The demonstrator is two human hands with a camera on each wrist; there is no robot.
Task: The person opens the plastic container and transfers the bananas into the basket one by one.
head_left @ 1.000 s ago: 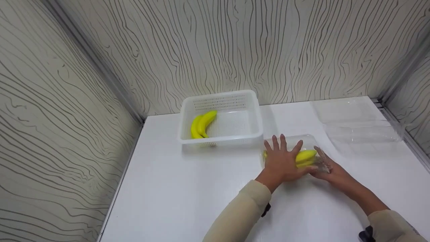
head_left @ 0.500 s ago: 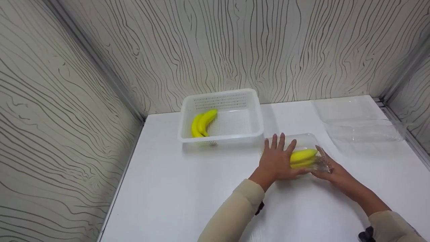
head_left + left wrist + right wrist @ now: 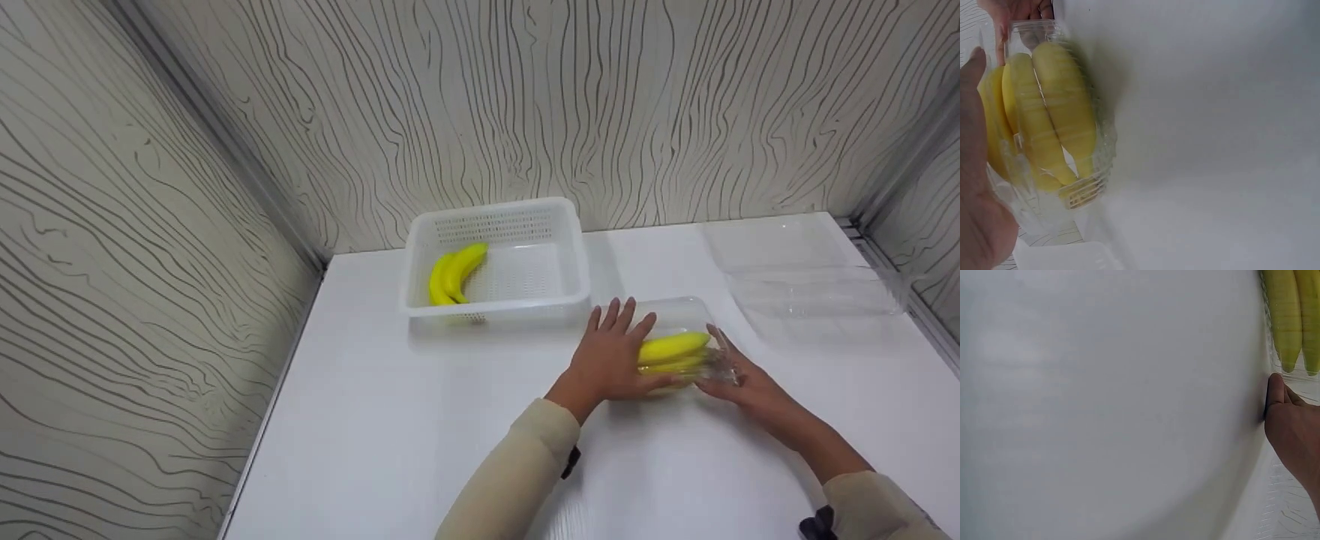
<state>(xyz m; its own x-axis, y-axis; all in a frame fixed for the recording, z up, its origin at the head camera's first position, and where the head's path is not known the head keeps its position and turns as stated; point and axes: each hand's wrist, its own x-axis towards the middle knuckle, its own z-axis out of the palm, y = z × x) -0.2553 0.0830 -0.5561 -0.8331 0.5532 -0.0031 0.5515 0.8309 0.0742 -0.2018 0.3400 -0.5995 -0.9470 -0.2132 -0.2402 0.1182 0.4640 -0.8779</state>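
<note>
L hand [image 3: 611, 360] palm-down w/ fingers wide over clear box [image 3: 684, 313] of bananas [image 3: 673, 348], R hand [image 3: 752, 386] gripping its end.

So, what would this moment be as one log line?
left hand: spread over clear container | right hand: touching its right end | contents: bananas | white basket: another bunch

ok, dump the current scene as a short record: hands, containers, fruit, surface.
left_hand: left hand, fingers spread over left part of clear container
right_hand: right hand, cupped at that container's right end
work_container: clear container, on table
work_contents: yellow bananas, at least two
basket: white basket, perforated, behind and left of clear container
basket_contents: banana pair, left side
spare: clear plastic packaging, back right
surface: white table
unclear: whether left hand touches bananas
</note>
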